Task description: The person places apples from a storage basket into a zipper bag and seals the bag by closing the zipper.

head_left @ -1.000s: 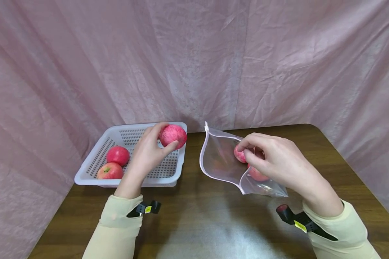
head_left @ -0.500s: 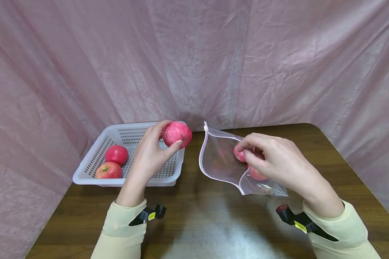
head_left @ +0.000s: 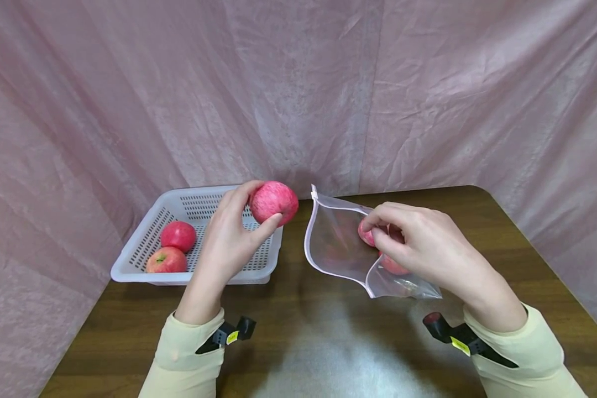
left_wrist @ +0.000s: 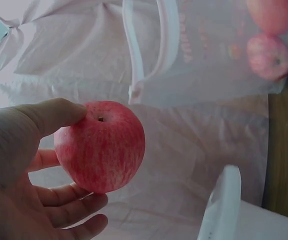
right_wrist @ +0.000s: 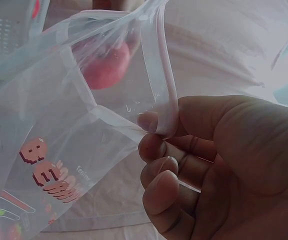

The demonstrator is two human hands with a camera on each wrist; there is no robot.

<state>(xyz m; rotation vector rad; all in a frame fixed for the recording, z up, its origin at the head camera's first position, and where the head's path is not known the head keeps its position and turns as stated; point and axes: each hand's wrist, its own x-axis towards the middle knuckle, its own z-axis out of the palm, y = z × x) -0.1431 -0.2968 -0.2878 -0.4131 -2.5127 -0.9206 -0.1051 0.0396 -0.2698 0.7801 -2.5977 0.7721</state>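
Note:
My left hand (head_left: 234, 232) grips a red apple (head_left: 274, 203) between thumb and fingers, held up over the right rim of the basket. In the left wrist view the stem end of this apple (left_wrist: 104, 147) faces the camera. A clear zip bag (head_left: 335, 243) with a pale pink edge gapes toward the left. My right hand (head_left: 420, 249) pinches the bag's edge between thumb and index finger, plainly seen at the bag rim (right_wrist: 166, 75) in the right wrist view. Inside the bag lie two apples (left_wrist: 269, 57), partly hidden by my right hand in the head view.
A white perforated plastic basket (head_left: 144, 279) stands at the left, with two apples (head_left: 178, 236) in its left part. Everything sits on a brown wooden table (head_left: 298, 331). A pink curtain (head_left: 298, 94) hangs right behind the table's far edge.
My left hand has carried its apple slightly right and up, from over the basket's interior to its right rim. The right hand and the bag have stayed nearly still.

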